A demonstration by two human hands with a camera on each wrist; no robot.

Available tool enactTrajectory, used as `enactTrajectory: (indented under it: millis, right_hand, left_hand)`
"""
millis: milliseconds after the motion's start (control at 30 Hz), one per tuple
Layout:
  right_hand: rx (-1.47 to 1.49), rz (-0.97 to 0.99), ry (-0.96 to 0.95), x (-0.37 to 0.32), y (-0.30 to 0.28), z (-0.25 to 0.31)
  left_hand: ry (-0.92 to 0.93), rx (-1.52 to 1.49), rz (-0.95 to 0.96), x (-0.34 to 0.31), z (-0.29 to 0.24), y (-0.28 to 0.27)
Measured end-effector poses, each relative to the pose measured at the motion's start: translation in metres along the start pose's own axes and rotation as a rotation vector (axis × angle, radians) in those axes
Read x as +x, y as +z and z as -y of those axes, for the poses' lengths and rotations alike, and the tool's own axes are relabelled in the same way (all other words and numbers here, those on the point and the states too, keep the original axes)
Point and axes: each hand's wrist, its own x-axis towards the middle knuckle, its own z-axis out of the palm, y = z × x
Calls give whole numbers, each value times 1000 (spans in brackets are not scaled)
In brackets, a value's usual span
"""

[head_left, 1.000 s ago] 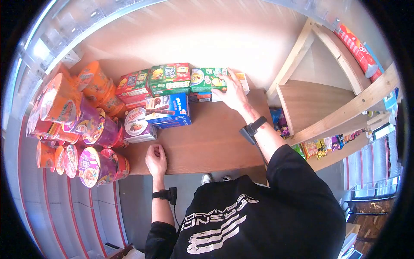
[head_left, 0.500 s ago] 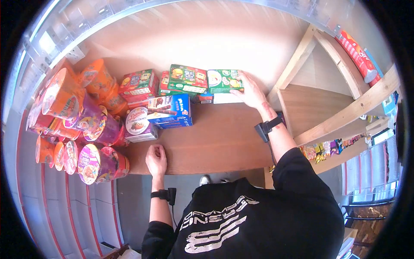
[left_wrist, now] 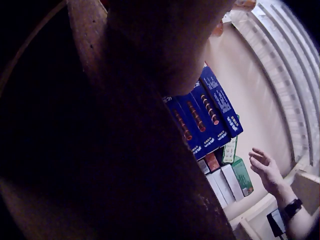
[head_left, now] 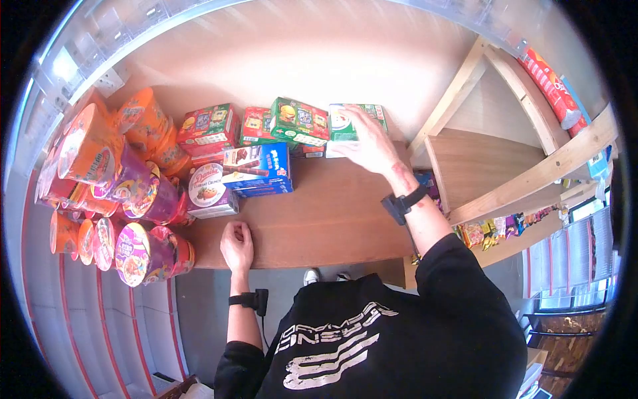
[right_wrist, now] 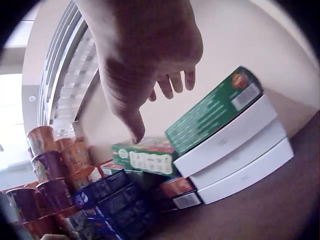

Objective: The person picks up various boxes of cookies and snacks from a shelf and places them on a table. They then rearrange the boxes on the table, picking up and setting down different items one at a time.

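My right hand (head_left: 367, 147) hovers in front of a green food box (head_left: 375, 118) at the right end of the back row. Its fingers are stretched out, with nothing in their grasp. In the right wrist view that green box (right_wrist: 215, 112) tops a stack of white-sided boxes (right_wrist: 242, 157), and the thumb overlaps a neighbouring green-and-red box (right_wrist: 147, 155). My left hand (head_left: 237, 247) rests loosely curled near the shelf's front edge, holding nothing. Blue wafer-roll boxes (head_left: 269, 174) and a Danisa cookie box (head_left: 209, 189) stand beyond it.
Orange and purple instant noodle cups (head_left: 133, 183) are piled at the left. A wooden frame (head_left: 446, 100) bounds the right end, with snack packets (head_left: 498, 227) below. A pale wall rises behind the boxes.
The right-end green box and the green-and-red box beside it have shifted right, exposing a lower box. My right hand has let go of the green box. The left hand has stayed put.
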Motion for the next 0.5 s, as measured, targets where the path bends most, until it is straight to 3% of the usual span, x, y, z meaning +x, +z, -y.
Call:
enactTrajectory:
  millis: [100, 167, 333, 500]
  right_hand:
    - [4, 52, -30, 22, 20, 19]
    - [27, 208, 73, 42, 25, 29]
    - [-136, 348, 44, 77, 60, 1]
    - [-217, 372, 31, 91, 65, 2]
  left_hand:
    - [4, 1, -8, 1, -2, 0]
    - [2, 5, -16, 0, 0, 0]
    - [-10, -23, -20, -1, 5, 1]
    - [-41, -16, -12, 0, 4, -1]
